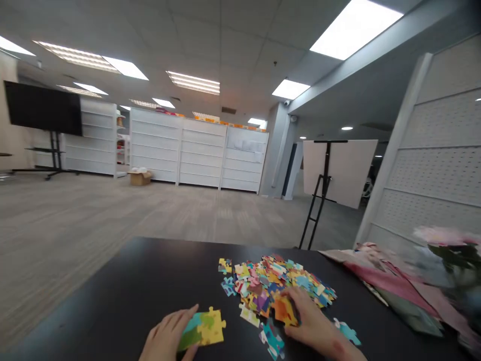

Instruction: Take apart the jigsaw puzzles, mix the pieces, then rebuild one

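My left hand (167, 335) is closed at the near left around a small joined section of jigsaw puzzle (208, 328), coloured yellow, green and light blue. Its fingers lie along the section's left side, with the thumb at the lower edge. An orange-yellow puzzle piece (282, 309) is gripped between the thumb and fingers of my right hand (310, 321), at the near edge of a heap of loose puzzle pieces (278, 278). Just below that hand lie some blue pieces (272, 341), and a light-blue piece (349, 332) rests by my right wrist.
The black table (150, 271) carries everything. Wrapping paper (406, 296) and pink flowers (447, 235) are at the right edge. Beyond the table stand a black easel with a white board (345, 170), white shelving (199, 155), a cardboard box (140, 178) and a screen (43, 108).
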`<state>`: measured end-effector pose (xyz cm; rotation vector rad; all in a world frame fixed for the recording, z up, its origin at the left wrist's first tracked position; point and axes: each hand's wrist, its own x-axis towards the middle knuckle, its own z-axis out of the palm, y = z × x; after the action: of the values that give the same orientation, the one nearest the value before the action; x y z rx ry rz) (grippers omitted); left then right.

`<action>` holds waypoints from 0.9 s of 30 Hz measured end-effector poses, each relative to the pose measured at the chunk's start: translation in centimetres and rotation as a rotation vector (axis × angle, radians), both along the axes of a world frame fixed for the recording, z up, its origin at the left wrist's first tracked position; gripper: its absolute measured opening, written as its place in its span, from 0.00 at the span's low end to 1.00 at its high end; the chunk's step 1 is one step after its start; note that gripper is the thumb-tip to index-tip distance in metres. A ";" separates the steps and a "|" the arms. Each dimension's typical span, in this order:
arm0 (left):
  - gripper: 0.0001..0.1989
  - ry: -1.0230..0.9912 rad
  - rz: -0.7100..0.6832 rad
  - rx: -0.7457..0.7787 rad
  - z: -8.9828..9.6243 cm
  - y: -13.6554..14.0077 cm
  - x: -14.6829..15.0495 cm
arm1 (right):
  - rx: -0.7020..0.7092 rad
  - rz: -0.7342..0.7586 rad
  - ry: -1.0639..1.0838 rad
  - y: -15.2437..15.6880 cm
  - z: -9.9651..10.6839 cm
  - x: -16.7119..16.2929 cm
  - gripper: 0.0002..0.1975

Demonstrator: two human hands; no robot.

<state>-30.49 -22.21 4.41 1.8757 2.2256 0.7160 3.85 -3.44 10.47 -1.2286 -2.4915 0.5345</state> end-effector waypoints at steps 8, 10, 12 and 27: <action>0.28 -0.144 0.097 0.013 3.7 -2.9 -1.6 | -0.183 0.115 0.331 0.7 -1.6 -5.8 0.20; 0.29 -0.170 0.137 0.017 3.3 -3.5 -2.9 | -0.338 0.190 0.459 -0.1 -2.3 -9.3 0.22; 0.27 -0.175 0.159 0.028 3.0 -3.7 -3.7 | -0.416 0.222 0.535 -0.8 -3.0 -12.7 0.26; 0.17 -0.078 0.014 -0.013 2.4 -1.5 -0.9 | -0.198 0.173 0.207 -3.3 -3.8 -18.6 0.04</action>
<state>-31.39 -23.69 6.81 1.7958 2.1925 0.7610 -14.72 -6.73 6.69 -0.9700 -2.4254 0.9224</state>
